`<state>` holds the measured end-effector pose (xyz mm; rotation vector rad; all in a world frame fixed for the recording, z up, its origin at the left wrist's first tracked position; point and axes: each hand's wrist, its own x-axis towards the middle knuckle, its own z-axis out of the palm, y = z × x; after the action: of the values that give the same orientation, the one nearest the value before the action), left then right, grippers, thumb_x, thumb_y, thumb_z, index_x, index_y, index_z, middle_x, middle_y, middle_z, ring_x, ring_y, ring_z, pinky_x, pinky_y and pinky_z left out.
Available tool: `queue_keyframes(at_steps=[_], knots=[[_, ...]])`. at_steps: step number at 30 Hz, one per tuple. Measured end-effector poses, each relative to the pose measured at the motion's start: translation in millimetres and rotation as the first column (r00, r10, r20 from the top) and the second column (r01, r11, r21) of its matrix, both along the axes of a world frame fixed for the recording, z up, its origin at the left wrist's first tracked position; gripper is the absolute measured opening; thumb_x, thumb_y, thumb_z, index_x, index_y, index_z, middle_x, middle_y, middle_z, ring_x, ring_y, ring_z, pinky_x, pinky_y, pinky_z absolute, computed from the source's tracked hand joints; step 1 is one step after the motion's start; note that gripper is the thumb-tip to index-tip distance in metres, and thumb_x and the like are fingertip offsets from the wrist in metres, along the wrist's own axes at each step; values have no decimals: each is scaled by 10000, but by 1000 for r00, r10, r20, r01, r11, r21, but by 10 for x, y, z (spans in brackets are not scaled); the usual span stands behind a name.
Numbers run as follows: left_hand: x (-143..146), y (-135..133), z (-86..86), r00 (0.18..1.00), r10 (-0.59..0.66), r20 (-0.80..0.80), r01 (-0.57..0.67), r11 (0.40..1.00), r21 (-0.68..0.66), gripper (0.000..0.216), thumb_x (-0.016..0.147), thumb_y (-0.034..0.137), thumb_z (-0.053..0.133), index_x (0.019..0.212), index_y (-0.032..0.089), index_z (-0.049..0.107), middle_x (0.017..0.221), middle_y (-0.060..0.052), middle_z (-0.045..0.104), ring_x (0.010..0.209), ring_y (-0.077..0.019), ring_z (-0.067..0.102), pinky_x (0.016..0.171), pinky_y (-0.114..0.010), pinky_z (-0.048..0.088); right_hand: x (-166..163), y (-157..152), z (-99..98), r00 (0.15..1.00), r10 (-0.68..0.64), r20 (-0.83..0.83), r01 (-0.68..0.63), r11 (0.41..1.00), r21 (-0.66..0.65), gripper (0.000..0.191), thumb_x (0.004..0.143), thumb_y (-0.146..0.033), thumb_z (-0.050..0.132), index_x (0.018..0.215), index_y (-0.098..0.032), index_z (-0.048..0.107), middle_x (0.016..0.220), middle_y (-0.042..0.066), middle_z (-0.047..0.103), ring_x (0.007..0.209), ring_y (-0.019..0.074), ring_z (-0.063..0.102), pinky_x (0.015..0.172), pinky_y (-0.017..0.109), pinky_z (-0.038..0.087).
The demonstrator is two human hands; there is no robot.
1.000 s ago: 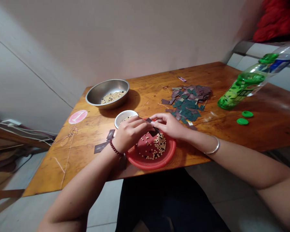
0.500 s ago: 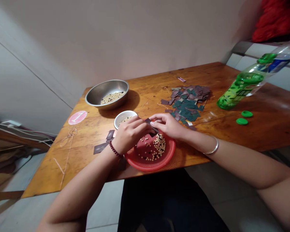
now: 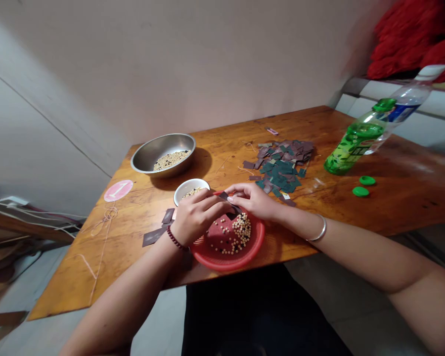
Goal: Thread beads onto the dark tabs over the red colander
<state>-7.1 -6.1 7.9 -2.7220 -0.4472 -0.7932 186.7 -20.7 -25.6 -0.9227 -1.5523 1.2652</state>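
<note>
Both my hands meet over the back part of a red plastic basket [image 3: 226, 263], which holds pale round beads with some black ones [image 3: 242, 227]. Between them is a small dark brown flat piece [image 3: 233, 213], perhaps cloth or leather. My left hand [image 3: 199, 217] is closed on its near side, its fingertips partly hidden. My right hand [image 3: 252, 200] pinches the piece from the other side, thumb against it. Just behind my left hand stands a small white bowl [image 3: 177, 194] with similar beads. Several dark brown pieces [image 3: 156, 236] lie beside my left wrist.
A steel bowl [image 3: 141, 162] with beads stands at the back left. Behind my right hand spreads a pile of brown and green pieces [image 3: 284, 170]. To the right are a green-labelled bottle [image 3: 350, 148], a clear bottle [image 3: 411, 96] and two green caps [image 3: 361, 191]. Loose thread [image 3: 103, 242] trails at left.
The camera view has shifted, so the table things sit slightly lower and the bottles further left. My hands stay together at the dark brown piece over the basket.
</note>
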Motion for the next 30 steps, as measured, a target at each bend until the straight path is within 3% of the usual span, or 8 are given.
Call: queue_keyframes(at_steps=[8, 12, 17, 21, 25, 30], knots=[[17, 49, -92, 996, 37, 77, -32, 998, -56, 298, 855, 160, 560, 1144, 235, 567, 886, -12, 685, 790, -133, 564, 717, -261, 466, -1, 28, -38, 999, 1, -47, -3, 1000, -28, 226, 735, -161, 551, 943, -132, 634, 917, 55, 697, 837, 150, 646, 786, 293, 499], [25, 51, -82, 991, 99, 95, -92, 992, -83, 338, 858, 212, 573, 1194, 221, 542, 861, -23, 680, 796, -133, 574, 700, -249, 475, -2, 37, -28, 999, -25, -47, 25, 1000, -12, 204, 739, -168, 537, 910, -123, 637, 846, 46, 695, 761, 128, 630, 730, 265, 490], [27, 37, -38, 984, 55, 167, -40, 995, -89, 248, 815, 255, 641, 1049, 187, 594, 863, -18, 688, 767, -130, 557, 723, -254, 472, 3, 28, 5, 997, -53, -52, 51, 998, -44, 224, 740, -204, 578, 937, -118, 642, 858, 61, 701, 746, 135, 636, 711, 271, 493], [31, 44, -40, 990, 74, 117, -67, 996, -57, 113, 829, 292, 621, 903, 207, 633, 782, -5, 661, 740, -134, 527, 713, -271, 445, 19, 27, 35, 997, -47, -60, 43, 996, -72, 228, 743, -228, 596, 937, -121, 648, 872, 66, 708, 772, 146, 648, 744, 285, 498], [21, 38, -35, 995, 32, 99, -27, 998, -55, 96, 829, 295, 622, 878, 214, 633, 789, 0, 659, 749, -134, 523, 730, -277, 439, 40, 30, 48, 997, -48, -60, 43, 996, -82, 225, 741, -237, 603, 932, -126, 651, 861, 60, 709, 749, 142, 644, 743, 285, 496], [24, 3, -7, 982, -19, 186, 31, 997, -66, 94, 832, 285, 618, 876, 202, 621, 833, -4, 672, 778, -128, 537, 749, -273, 447, 54, 27, 45, 998, -49, -37, 45, 993, -106, 243, 740, -248, 607, 951, -140, 663, 831, 41, 709, 718, 136, 636, 719, 281, 497]])
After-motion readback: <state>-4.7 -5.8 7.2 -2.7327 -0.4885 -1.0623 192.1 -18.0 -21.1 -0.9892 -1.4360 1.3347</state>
